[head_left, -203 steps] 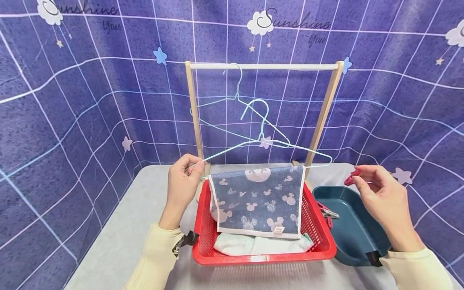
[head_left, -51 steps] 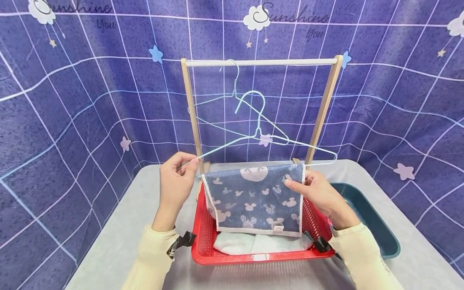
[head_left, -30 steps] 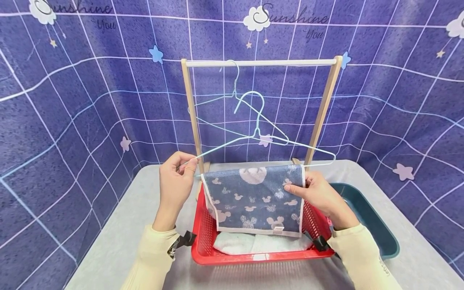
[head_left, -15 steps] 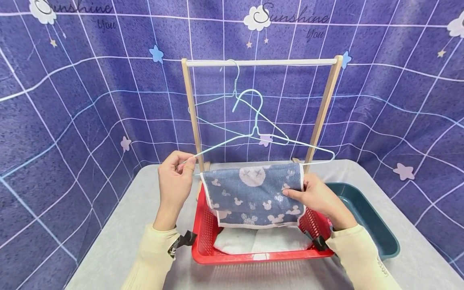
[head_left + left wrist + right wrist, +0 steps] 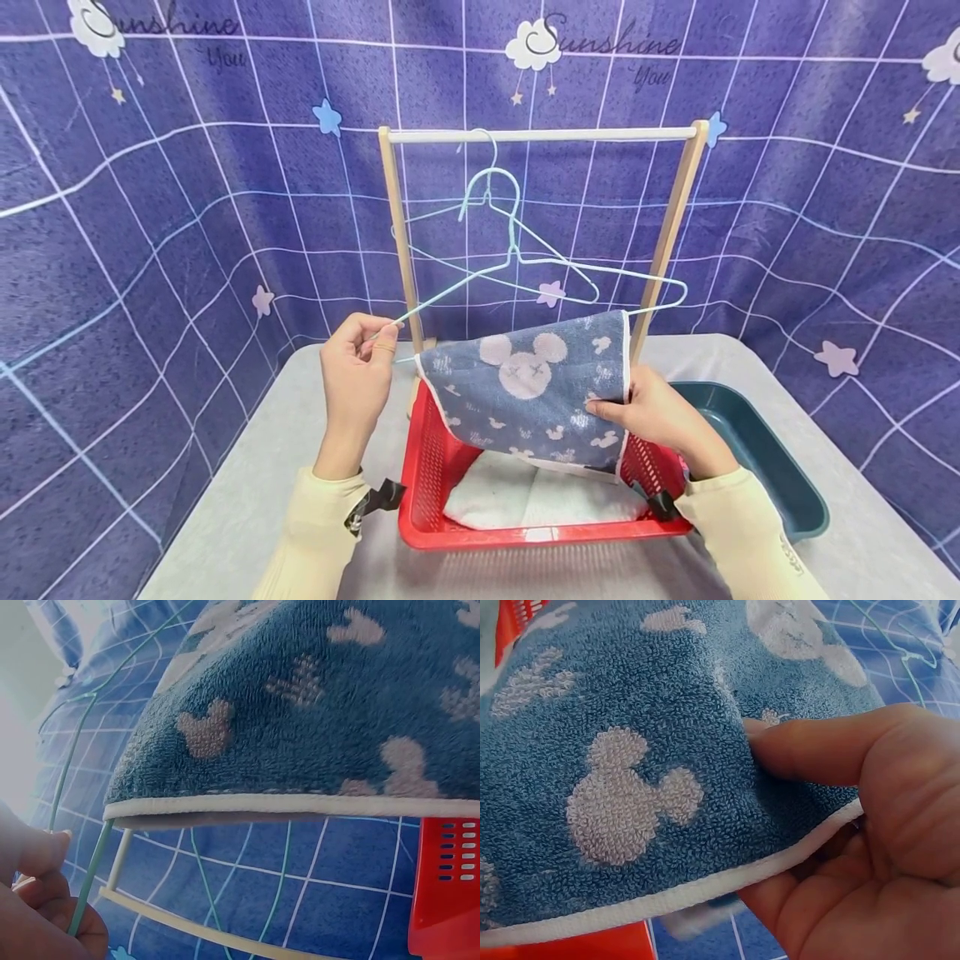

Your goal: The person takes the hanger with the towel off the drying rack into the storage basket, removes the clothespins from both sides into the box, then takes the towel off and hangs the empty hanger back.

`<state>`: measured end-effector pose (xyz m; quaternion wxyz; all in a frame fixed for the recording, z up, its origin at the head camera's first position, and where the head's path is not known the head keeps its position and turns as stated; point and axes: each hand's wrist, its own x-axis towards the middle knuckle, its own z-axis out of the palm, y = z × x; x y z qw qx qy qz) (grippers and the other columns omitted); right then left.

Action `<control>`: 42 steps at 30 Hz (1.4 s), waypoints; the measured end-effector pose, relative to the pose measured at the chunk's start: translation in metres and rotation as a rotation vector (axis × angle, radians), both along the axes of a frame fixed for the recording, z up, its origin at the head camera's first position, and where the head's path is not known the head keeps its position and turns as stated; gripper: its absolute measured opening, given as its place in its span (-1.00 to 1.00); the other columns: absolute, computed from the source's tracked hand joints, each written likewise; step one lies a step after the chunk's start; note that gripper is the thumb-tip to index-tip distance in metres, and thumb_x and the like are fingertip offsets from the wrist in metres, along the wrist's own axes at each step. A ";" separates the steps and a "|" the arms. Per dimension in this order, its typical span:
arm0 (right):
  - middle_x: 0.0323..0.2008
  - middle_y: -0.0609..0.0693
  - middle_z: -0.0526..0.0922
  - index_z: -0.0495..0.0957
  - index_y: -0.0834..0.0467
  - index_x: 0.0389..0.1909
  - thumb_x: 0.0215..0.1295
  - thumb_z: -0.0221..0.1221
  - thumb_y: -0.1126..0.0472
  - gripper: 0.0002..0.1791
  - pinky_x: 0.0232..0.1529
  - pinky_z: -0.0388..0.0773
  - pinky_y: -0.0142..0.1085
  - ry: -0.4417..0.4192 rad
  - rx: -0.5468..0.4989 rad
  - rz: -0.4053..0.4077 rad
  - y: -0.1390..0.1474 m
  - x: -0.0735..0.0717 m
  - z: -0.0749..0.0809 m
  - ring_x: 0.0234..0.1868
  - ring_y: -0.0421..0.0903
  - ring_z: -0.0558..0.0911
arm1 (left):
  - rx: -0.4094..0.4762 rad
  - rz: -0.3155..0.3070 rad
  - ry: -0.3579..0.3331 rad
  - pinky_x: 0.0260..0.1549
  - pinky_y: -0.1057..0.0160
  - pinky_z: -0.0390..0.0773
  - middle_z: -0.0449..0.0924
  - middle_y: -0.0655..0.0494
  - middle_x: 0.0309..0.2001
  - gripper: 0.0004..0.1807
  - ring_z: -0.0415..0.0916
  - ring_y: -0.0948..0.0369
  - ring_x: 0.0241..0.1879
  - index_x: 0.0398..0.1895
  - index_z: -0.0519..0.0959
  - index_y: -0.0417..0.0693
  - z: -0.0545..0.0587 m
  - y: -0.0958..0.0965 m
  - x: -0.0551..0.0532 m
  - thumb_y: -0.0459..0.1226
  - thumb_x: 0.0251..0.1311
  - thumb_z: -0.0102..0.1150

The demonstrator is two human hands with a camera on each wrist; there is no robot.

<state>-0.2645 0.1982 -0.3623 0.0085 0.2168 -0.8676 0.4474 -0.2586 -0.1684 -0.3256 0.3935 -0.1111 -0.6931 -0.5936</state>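
Observation:
A blue towel [image 5: 525, 383] with pale mouse-head shapes and a white border is draped over the bottom bar of a light-blue wire hanger [image 5: 513, 242]. My left hand [image 5: 356, 367] pinches the hanger's left end, beside the towel's edge. The right hand [image 5: 667, 412] grips the towel near its right edge, thumb on the front and fingers behind. In the right wrist view that thumb presses into the towel cloth [image 5: 615, 802]. The hanger tilts, its right end higher than its left. Underneath, a red basket [image 5: 540, 533] holds white cloth [image 5: 525, 496].
Behind stands a wooden rack with a white rail [image 5: 585, 134], on which a second wire hanger [image 5: 450, 267] hangs bare. A dark teal basin [image 5: 810, 500] sits right of the basket on the grey table [image 5: 247, 500]. A patterned purple curtain [image 5: 187, 183] surrounds it.
The right hand, which held a red clothespin above the basin earlier, has moved to the towel. The hanger has since shifted up and left and tilted; the towel shows more of its large mouse head.

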 end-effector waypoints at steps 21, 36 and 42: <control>-0.17 0.11 0.79 0.64 0.30 -0.02 0.26 0.42 0.27 -0.68 -0.17 0.66 -0.31 -0.062 -0.041 0.006 0.003 0.003 0.001 -0.20 -0.12 0.75 | -0.019 -0.011 -0.007 -0.63 0.43 0.15 0.44 0.17 -0.57 -0.95 0.18 0.36 -0.59 -0.30 0.70 -0.32 0.000 0.000 0.001 -0.49 0.31 0.27; -0.24 0.08 0.81 0.71 0.28 -0.07 0.30 0.41 0.19 -0.72 -0.11 0.66 -0.30 -0.100 -0.110 0.019 0.006 0.007 0.010 -0.21 -0.15 0.76 | -0.007 -0.026 -0.015 -0.61 0.47 0.12 0.36 0.17 -0.60 -0.96 0.14 0.41 -0.60 -0.29 0.63 -0.51 0.014 0.009 0.015 -0.59 0.28 0.21; -0.22 0.13 0.80 0.68 0.32 -0.03 0.35 0.37 0.19 -0.69 -0.12 0.69 -0.26 -0.122 -0.156 0.003 0.005 0.007 0.011 -0.20 -0.11 0.78 | -0.021 -0.026 -0.019 -0.63 0.44 0.14 0.35 0.20 -0.60 -0.96 0.13 0.39 -0.60 -0.30 0.65 -0.43 0.014 0.010 0.017 -0.57 0.28 0.22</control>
